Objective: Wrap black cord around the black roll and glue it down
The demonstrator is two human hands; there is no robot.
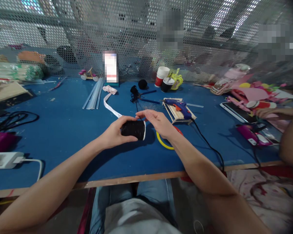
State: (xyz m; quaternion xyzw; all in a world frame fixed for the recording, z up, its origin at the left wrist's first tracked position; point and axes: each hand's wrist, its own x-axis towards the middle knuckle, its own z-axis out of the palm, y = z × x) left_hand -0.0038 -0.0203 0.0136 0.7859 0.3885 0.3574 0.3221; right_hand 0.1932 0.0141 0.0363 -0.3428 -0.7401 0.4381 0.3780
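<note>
My left hand (116, 133) is wrapped round a black cup-shaped piece (133, 130) with a white rim, lying on its side above the blue table. My right hand (157, 122) is just right of the rim, its thumb and fingers pinched together by a black strand (137, 107). That strand runs back to a tangle of black yarn (134, 92) beside a pair of scissors (148, 97). Under my right wrist lies a yellow ring (164, 143). A white ribbon (111, 108) stretches from behind my left hand toward the phone.
A blue glue gun (184, 110) rests on a small wooden stick rack (169, 112). Paper cups (161, 75), clear glue sticks (94, 94) and a lit phone (111, 67) stand or lie farther back. Another person's hand (268, 113) is at the right, near a tablet-like device (238, 112).
</note>
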